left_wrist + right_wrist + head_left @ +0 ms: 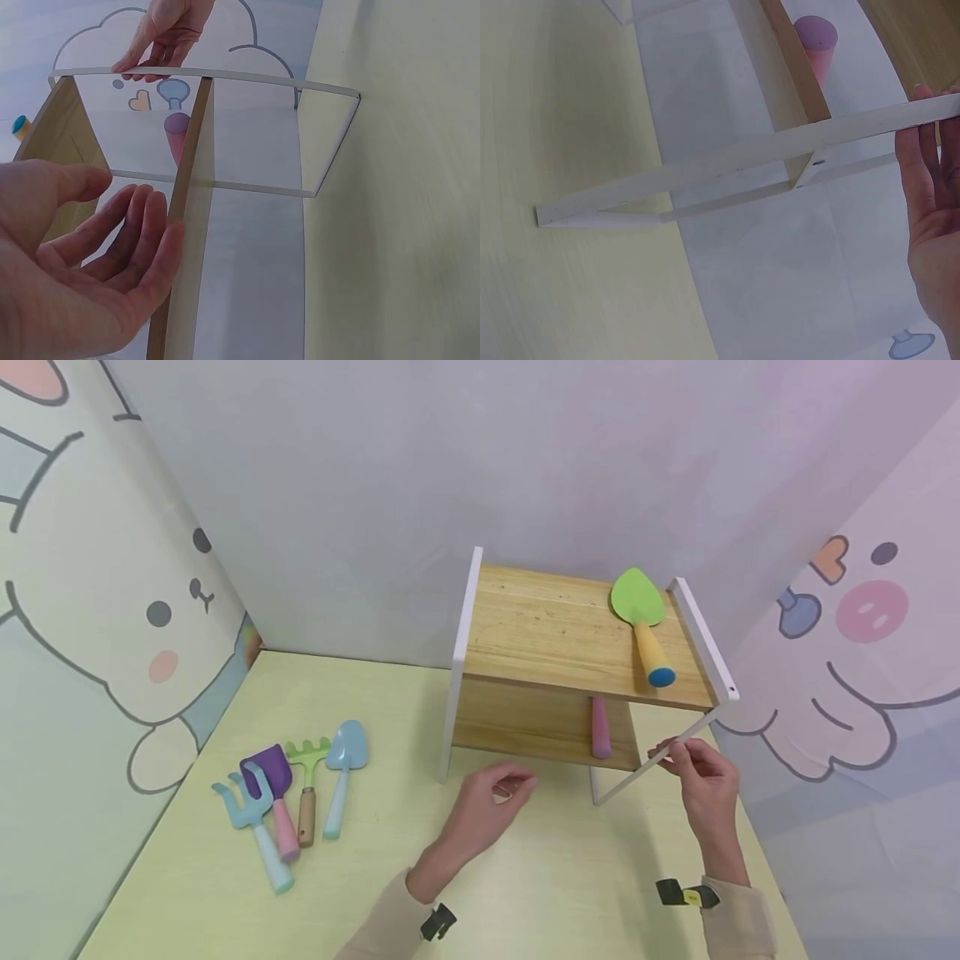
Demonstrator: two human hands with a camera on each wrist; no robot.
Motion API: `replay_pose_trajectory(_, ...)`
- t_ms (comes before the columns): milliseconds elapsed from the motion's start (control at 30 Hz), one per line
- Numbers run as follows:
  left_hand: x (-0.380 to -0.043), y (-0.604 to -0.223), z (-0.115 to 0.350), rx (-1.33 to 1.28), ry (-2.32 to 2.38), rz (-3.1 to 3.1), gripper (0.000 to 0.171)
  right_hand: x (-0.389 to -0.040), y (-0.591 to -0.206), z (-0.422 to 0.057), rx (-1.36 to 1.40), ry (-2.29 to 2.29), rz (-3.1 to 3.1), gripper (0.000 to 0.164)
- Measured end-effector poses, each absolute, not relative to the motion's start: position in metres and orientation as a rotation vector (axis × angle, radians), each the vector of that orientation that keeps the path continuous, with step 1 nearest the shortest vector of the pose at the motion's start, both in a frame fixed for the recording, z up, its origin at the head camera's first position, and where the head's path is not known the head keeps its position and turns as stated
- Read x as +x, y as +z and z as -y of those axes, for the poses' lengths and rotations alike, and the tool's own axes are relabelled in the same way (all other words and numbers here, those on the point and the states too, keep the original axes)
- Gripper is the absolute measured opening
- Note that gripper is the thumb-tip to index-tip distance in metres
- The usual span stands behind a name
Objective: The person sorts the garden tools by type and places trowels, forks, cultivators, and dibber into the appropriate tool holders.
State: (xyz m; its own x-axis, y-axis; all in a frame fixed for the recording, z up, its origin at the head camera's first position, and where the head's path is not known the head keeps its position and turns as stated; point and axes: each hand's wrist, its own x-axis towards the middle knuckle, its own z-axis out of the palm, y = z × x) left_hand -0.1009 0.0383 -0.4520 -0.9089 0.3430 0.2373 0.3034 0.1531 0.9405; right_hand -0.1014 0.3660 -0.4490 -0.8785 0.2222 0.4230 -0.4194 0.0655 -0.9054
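Note:
A two-tier wooden shelf (540, 631) with a thin white frame stands in the middle. My right hand (705, 781) grips the front post (735, 161) of its right side, below the top board. My left hand (480, 810) is in front of the lower board (180, 217), fingers loosely bent, nothing held. On the top board lies a trowel with a green blade (637, 597) and a yellow, blue-ended handle. A pink handle (601, 731) sticks out on the lower board; its other end is hidden beneath the top board.
To the left on the pale yellow table (390, 893) lie a light blue hand fork (251, 810), a purple shovel (270, 772) with a pink handle, a green rake (307, 760) and a light blue trowel (347, 752). Cartoon-printed walls (337, 510) enclose the back and sides.

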Motion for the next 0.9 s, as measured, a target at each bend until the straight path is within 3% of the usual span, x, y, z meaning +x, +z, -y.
replay_pose_trajectory(900, -0.084, -0.472, 0.017, 0.458, 1.877, -2.48, 0.01, -0.102, -0.449, -0.366, 0.18, 1.851, 1.902, 0.013)
